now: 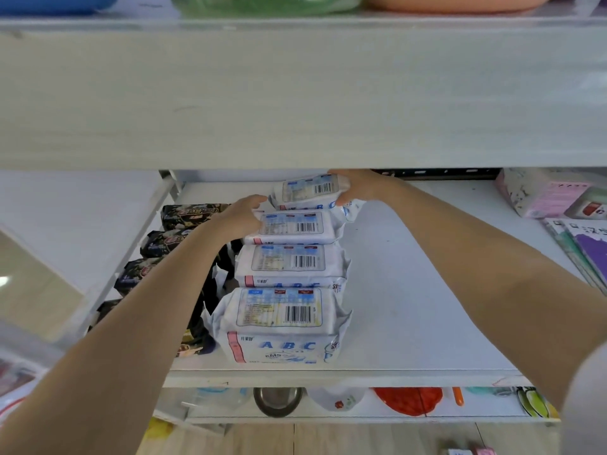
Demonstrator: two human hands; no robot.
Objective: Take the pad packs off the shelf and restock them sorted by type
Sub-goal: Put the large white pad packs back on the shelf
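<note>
The white shelf board (427, 307) carries one file of white packs. Reference: the front ABC pack (279, 323). At the far end of the file behind it, our right hand (358, 187) clasps the right end of the tilted rearmost pack (307, 190). Our left hand (241, 213) curls round the left end of the third pack (292, 224). Black packs (164, 244) lie left of the reference. We judge the packs light, soft and film-slick: grip the short ends, not the crimped flaps.

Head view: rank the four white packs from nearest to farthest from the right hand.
1. Rearmost white pack, gripped by the right hand.
2. Second white pack, just in front.
3. Third white pack, mid-row.
4. Front white pack, at the shelf edge.
</note>
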